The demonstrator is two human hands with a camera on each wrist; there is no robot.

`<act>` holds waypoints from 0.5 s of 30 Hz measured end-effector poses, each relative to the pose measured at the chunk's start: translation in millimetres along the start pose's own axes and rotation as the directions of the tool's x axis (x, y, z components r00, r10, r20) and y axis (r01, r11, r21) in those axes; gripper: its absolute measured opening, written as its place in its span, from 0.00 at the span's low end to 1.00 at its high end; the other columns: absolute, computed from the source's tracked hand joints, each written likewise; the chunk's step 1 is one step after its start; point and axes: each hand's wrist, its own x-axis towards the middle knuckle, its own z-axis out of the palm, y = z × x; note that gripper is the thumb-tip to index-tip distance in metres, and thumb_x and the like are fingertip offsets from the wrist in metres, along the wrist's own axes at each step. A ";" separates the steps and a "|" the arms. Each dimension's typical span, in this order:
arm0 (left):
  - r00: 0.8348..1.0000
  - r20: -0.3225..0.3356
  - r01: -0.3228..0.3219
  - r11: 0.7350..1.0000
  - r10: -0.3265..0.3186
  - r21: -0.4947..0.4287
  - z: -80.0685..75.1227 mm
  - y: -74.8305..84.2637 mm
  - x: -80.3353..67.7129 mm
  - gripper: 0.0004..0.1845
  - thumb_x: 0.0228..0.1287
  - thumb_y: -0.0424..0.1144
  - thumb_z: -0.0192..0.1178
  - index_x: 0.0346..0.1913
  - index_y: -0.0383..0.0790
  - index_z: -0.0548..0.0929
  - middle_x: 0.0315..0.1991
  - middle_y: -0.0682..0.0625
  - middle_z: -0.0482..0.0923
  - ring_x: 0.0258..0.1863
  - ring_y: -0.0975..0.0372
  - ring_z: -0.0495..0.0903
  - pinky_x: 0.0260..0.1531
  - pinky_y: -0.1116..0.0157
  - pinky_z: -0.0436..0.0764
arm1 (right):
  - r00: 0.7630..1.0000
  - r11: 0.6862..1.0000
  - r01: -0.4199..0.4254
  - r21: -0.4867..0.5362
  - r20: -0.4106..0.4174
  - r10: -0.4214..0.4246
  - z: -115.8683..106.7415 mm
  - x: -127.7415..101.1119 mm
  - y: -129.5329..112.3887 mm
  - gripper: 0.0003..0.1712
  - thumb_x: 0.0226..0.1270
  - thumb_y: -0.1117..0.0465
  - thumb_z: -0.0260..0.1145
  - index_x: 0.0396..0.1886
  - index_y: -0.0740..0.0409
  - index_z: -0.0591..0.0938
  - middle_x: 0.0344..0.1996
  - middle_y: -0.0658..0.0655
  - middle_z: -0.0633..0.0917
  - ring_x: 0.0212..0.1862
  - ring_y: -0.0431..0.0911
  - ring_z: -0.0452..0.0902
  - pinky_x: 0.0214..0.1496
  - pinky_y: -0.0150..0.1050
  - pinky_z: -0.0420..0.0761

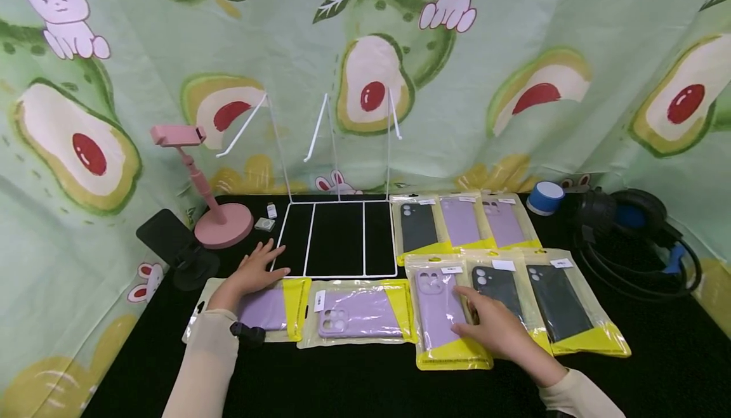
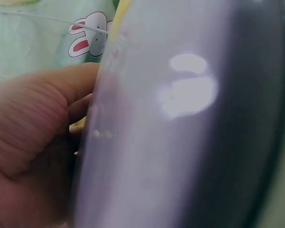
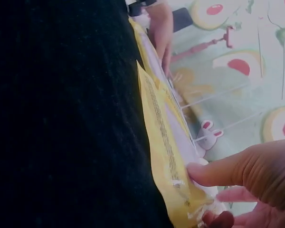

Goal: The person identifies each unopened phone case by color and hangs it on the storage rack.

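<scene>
My left hand lies over the leftmost pouch, which holds a purple phone case. Its fingers reach past the pouch's upper edge to the front corner of a white wire rack. Beside that pouch, another purple phone case lies sideways in its clear and yellow packaging. With thumb and forefinger spread apart, my right hand touches the right side of an upright pouch with a purple phone case. It partly covers the neighbouring pouch with a dark phone case. In the right wrist view, the thumb is against the pouch's yellow end.
Another dark phone case lies at right; several packaged cases form a back row. Three hooks rise from the rack. A pink stand and black phone holder stand left; a blue tub and headphones sit right.
</scene>
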 end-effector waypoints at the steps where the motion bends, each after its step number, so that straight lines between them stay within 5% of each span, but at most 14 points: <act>1: 1.000 -0.006 0.002 1.000 -0.002 -0.006 0.9 -1.8 -0.4 0.38 0.66 0.53 0.55 0.72 0.36 0.59 0.73 0.32 0.42 0.72 0.39 0.35 0.65 0.37 0.35 | 1.000 1.000 -0.002 0.020 -0.004 0.002 0.8 1.0 0.6 0.36 0.51 0.58 0.74 0.61 0.59 0.73 0.29 0.53 0.79 0.27 0.45 0.72 0.27 0.39 0.73; 7: 0.999 -0.039 0.003 0.998 -0.005 -0.065 5.2 -8.9 -1.9 0.39 0.64 0.54 0.57 0.72 0.37 0.59 0.74 0.34 0.42 0.72 0.40 0.34 0.65 0.38 0.31 | 0.997 0.984 0.070 0.165 -0.033 -0.065 1.2 1.7 9.7 0.23 0.55 0.69 0.67 0.53 0.61 0.78 0.23 0.50 0.74 0.24 0.40 0.68 0.25 0.33 0.71; 15: 0.999 -0.049 0.012 0.995 -0.017 -0.094 6.8 -7.4 -0.4 0.40 0.63 0.55 0.58 0.72 0.38 0.59 0.74 0.35 0.42 0.73 0.41 0.33 0.66 0.40 0.30 | 0.991 0.880 0.126 0.458 -0.106 -0.086 -8.6 -4.3 14.7 0.18 0.61 0.73 0.61 0.52 0.68 0.77 0.30 0.56 0.74 0.28 0.39 0.68 0.30 0.31 0.72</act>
